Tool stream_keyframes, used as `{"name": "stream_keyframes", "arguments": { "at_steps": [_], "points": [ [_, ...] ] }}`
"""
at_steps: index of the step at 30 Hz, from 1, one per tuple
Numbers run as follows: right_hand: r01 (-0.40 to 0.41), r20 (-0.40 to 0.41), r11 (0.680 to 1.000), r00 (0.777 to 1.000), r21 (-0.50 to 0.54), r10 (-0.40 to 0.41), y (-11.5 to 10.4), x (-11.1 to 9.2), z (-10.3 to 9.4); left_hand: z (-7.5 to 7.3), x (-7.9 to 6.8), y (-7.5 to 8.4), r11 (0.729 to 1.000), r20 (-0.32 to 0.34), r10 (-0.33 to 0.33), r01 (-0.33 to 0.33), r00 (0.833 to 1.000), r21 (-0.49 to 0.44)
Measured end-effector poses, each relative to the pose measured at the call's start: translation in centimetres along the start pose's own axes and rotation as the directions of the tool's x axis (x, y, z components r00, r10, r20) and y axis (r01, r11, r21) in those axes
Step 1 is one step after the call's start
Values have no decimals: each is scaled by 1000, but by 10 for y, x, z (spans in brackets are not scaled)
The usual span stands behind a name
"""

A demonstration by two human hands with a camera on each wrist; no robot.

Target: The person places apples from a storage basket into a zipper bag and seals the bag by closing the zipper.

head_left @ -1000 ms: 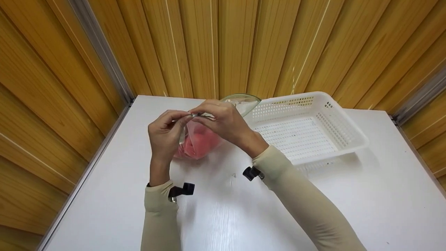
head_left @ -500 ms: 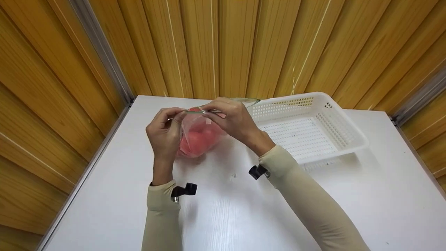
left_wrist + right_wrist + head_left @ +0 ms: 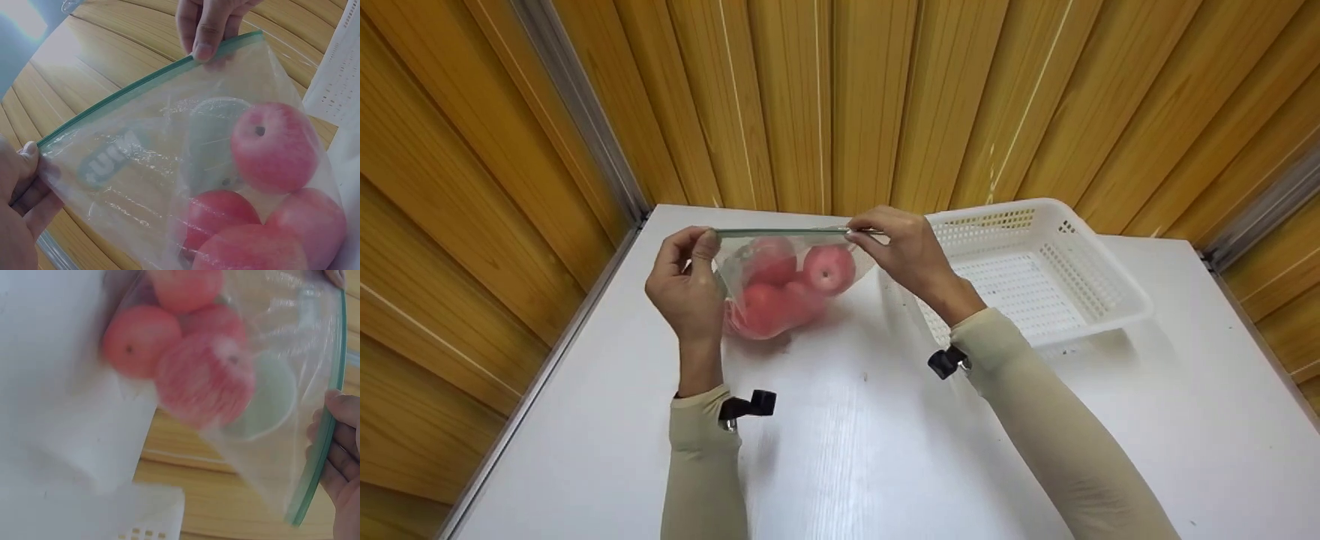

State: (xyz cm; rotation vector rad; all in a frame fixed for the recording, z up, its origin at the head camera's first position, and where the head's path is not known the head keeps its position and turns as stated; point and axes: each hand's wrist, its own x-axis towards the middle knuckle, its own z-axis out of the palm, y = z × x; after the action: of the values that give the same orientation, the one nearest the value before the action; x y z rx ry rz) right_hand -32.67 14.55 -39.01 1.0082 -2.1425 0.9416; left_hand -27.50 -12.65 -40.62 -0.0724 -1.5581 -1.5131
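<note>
A clear zip bag point(image 3: 152, 152) with a green seal strip point(image 3: 121, 99) hangs between both hands, several red apples point(image 3: 275, 149) inside it. My left hand point(image 3: 688, 281) pinches one top corner, thumb against fingers. Near the other end of the strip, my right hand point(image 3: 911, 251) pinches the seal; in the right wrist view its thumb point(image 3: 344, 408) lies on one side and the fingers behind. The strip is stretched nearly straight. In the head view the bag's lower part sits low over the white table point(image 3: 825, 435); whether it touches cannot be told.
To the right of the bag stands a white perforated plastic basket point(image 3: 1012, 292), its near-left part behind my right hand. A yellow wood-panel wall point(image 3: 862, 105) rises right behind the table's back edge.
My right hand has slid right along the seal strip, away from the left hand, which shifted slightly left. The bag's top now spreads wide, showing the apples more clearly.
</note>
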Motion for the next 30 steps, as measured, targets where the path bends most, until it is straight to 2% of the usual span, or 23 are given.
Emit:
{"name": "stream_keyframes", "arguments": {
  "at_steps": [5, 10, 15, 20, 25, 28, 30],
  "points": [
    [-37, 2, 999, 999, -23, 37, 14, -9, -10, -3, 4, -4, 998, -58, -58, 60, 997, 20],
    [-90, 13, 994, 996, -62, 91, 23, -18, -15, -3, 5, -4, 990, -100, -132, 136, 986, 40],
    [-136, 31, 988, 990, -75, 139, 26, -25, -19, -3, 5, -3, 987, -106, -154, 158, 982, 25],
    [-175, 28, 982, 984, -73, 177, 28, -30, -24, -4, 5, 0, 988, -81, -149, 152, 985, 29],
    [-177, 20, 981, 984, -78, 179, 29, -31, -30, -8, 6, 5, 988, -44, -153, 154, 987, 24],
    [-166, 17, 983, 986, -83, 168, 31, -33, -34, -13, 7, 8, 987, 28, -158, 157, 987, 33],
    [-165, 20, 983, 986, -81, 167, 32, -35, -35, -19, 9, 12, 987, 110, -156, 151, 982, 53]
  ]
}}
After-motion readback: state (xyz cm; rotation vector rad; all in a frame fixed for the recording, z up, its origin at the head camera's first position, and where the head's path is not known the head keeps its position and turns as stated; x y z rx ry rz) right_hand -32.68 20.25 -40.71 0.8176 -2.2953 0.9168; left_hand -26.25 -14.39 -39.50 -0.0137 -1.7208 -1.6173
